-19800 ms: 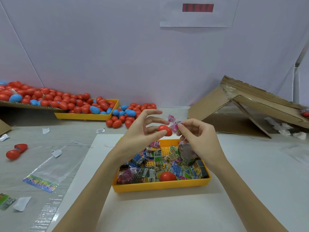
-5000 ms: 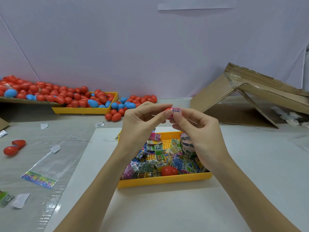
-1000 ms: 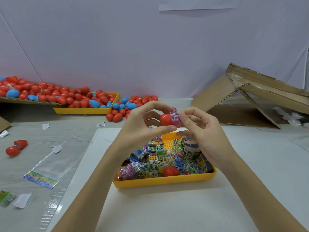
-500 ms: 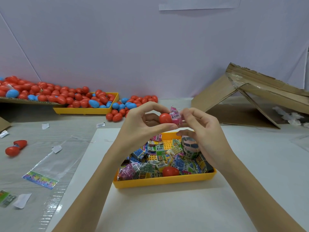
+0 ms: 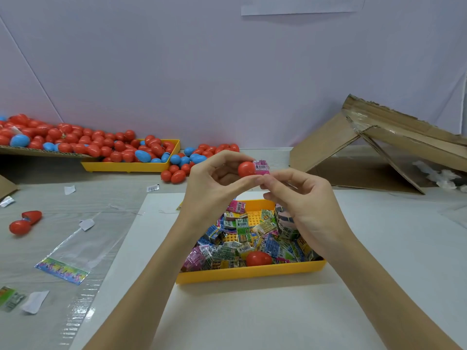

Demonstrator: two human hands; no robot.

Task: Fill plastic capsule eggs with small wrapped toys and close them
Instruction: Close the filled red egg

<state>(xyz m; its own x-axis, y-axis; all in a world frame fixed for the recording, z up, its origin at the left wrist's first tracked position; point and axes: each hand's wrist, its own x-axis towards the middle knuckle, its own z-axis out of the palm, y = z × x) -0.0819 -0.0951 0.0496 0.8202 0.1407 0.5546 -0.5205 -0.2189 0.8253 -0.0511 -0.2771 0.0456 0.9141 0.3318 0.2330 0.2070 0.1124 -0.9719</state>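
Left hand (image 5: 214, 188) pinches the light, slick red plastic egg half (image 5: 245, 169) while right hand (image 5: 303, 203) pinches the crinkly pink wrapped toy (image 5: 261, 167), which likely needs squashing in

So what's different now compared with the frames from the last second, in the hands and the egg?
Little. The left hand keeps pinching the red egg half; the right hand keeps pressing the pink wrapped toy into its open end, and it seems seated slightly deeper, though still sticking out. Both hands stay above the yellow tray. The red egg in the tray and the egg pile have not moved.
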